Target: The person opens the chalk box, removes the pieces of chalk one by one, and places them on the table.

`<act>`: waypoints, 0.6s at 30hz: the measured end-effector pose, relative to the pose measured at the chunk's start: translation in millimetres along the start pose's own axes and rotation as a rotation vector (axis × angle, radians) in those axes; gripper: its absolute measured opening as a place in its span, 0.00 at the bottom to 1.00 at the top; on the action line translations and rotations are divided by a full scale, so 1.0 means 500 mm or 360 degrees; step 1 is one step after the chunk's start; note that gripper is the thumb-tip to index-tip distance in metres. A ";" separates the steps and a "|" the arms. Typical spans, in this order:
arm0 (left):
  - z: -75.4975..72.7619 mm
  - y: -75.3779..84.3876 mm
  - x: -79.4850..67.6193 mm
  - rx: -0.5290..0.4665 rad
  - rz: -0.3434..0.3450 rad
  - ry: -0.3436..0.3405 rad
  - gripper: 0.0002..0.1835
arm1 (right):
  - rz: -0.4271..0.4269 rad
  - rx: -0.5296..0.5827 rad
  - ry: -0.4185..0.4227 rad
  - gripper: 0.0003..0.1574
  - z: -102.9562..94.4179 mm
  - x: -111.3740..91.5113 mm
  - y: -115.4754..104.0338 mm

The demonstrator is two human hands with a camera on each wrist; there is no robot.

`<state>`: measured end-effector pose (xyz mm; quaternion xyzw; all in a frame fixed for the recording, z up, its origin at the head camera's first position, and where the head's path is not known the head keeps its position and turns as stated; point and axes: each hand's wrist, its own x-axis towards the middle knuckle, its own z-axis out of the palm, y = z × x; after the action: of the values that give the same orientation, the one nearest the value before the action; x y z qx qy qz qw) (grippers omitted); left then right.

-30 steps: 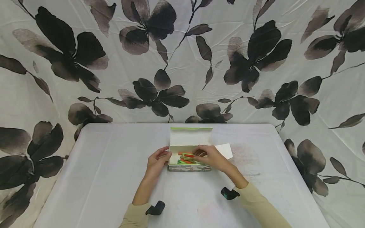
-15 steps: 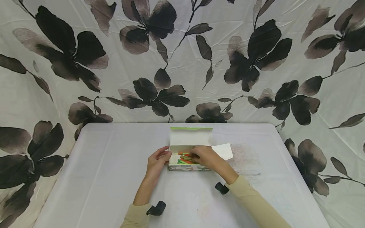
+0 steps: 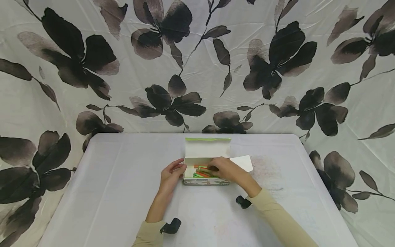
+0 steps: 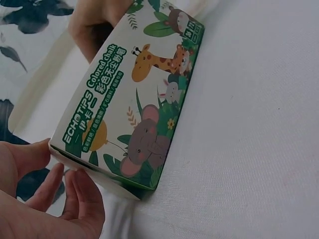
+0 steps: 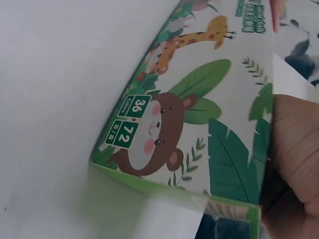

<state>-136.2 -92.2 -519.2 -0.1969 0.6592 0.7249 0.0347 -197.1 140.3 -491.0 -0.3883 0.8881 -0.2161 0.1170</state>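
A chalk box (image 3: 206,182) with cartoon animals on its front lies on the table, its lid (image 3: 207,148) raised at the back. Several orange and green chalk sticks (image 3: 202,174) are inside. At the box's left end, my left hand (image 3: 170,175) holds the corner; the left wrist view shows the thumb and fingers (image 4: 88,196) against that end of the box (image 4: 134,99). My right hand (image 3: 226,169) reaches over the right end, fingers bent down into the box among the chalk. Its fingertips are hidden, and the box wall blocks them in the right wrist view.
A white end flap (image 3: 243,162) sticks out to the right of the box. Faint coloured smudges mark the white table (image 3: 123,192) on the right. Behind it hangs a floral cloth (image 3: 197,68). A small black device (image 3: 243,202) sits at each wrist.
My right hand has lowered further into the box and its fingers have bent, with small shifts left and back right. My left hand keeps its place at the box's left end.
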 end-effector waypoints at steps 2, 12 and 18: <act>0.000 -0.001 0.001 -0.0001 -0.0001 0.0009 0.22 | -0.0033 0.0140 0.0048 0.08 -0.009 -0.010 0.003; 0.001 -0.004 0.003 0.0031 0.0000 0.0028 0.21 | 0.0071 0.0550 0.0299 0.12 -0.042 -0.048 0.026; 0.003 -0.002 0.005 0.0067 -0.0011 0.0027 0.21 | 0.0198 0.0738 0.0385 0.14 -0.067 -0.071 0.040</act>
<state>-138.7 -91.2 -521.1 -0.2046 0.6738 0.7091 0.0359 -198.7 188.7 -469.5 -0.2672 0.8445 -0.4512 0.1089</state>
